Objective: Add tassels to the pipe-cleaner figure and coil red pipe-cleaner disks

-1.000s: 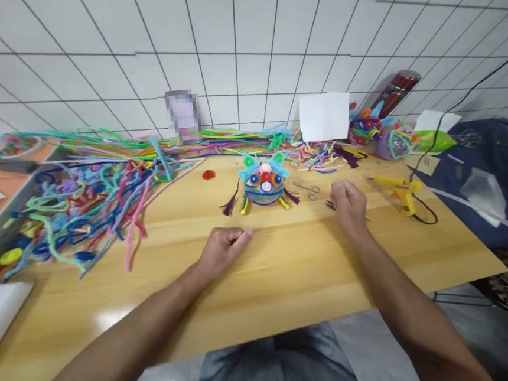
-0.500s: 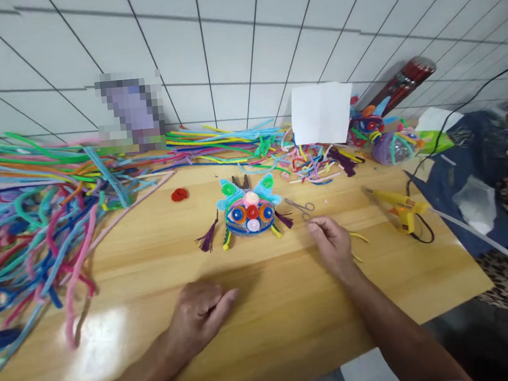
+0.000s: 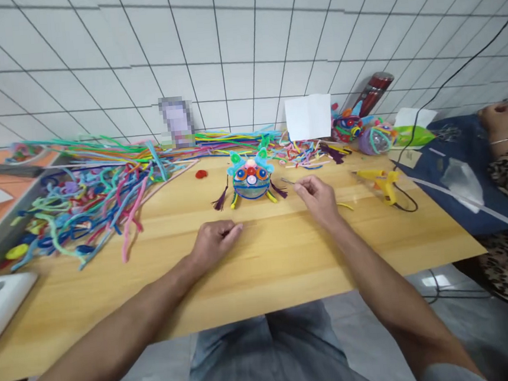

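Observation:
At the middle of the table stands a colourful animal-face craft [image 3: 252, 182], made of coiled pipe cleaners around a clear round body. It has blue-green ears, orange-and-blue eyes, yellow feet and a purple tassel at each side. My right hand [image 3: 319, 199] is to its right, fingers curled over the handle end of small metal scissors [image 3: 287, 180]; only the blades show. My left hand [image 3: 215, 241] rests on the wood in front of the craft, closed in a loose fist with the thumb along it, and nothing shows in it. A red coil [image 3: 201, 174] lies behind, to the left.
Pipe cleaners [image 3: 125, 196] heap at the left, by a white object [image 3: 6, 301]. A yellow glue gun [image 3: 380, 184] lies right, near a yellow strip [image 3: 345, 206]. Behind are a white card [image 3: 309, 117], finished crafts [image 3: 376, 138] and a red cylinder [image 3: 376, 91]. Another person's arm [image 3: 500, 133] is far right.
The view has tilted down and widened, showing my lap and the tray's edge. My right hand has come over the scissors' handles, which lay in sight before. My left hand stays closed.

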`<state>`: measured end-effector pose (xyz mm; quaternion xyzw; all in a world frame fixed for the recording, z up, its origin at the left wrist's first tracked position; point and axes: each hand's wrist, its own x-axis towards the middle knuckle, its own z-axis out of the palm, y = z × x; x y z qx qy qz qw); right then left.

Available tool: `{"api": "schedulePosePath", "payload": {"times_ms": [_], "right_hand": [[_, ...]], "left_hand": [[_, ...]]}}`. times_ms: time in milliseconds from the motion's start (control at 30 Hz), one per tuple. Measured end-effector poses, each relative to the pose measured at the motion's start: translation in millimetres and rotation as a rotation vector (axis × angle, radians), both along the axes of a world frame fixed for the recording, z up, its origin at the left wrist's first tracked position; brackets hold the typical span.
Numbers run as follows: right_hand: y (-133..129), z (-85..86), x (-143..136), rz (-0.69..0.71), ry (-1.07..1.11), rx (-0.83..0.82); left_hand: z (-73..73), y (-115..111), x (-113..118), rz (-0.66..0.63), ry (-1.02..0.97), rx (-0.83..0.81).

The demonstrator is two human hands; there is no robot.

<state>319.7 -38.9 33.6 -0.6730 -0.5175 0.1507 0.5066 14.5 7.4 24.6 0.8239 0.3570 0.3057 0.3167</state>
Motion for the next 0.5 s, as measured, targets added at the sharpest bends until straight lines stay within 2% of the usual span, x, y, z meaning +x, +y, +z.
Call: {"api": "schedulePosePath", "payload": {"times_ms": [133,267,333,500], "right_hand": [[17,2.1,-2,0.079,-0.021,0.02],[39,2.7,-9,0.215,-0.048,-0.038],[50,-0.8,-16,0.264,-0.057,-0.078],[67,-19.1,-32,0.299,-0.038,-0.118]], "left_hand": [[6.5,9,6,0.27,-0.233,-0.075],[8.4,41,19,0.377,-0.333,-0.163],[4.0,63,27,0.317,-0.333,-0.192],[-16.1,107,43,-0.018,-0.42,-0.375]]}}
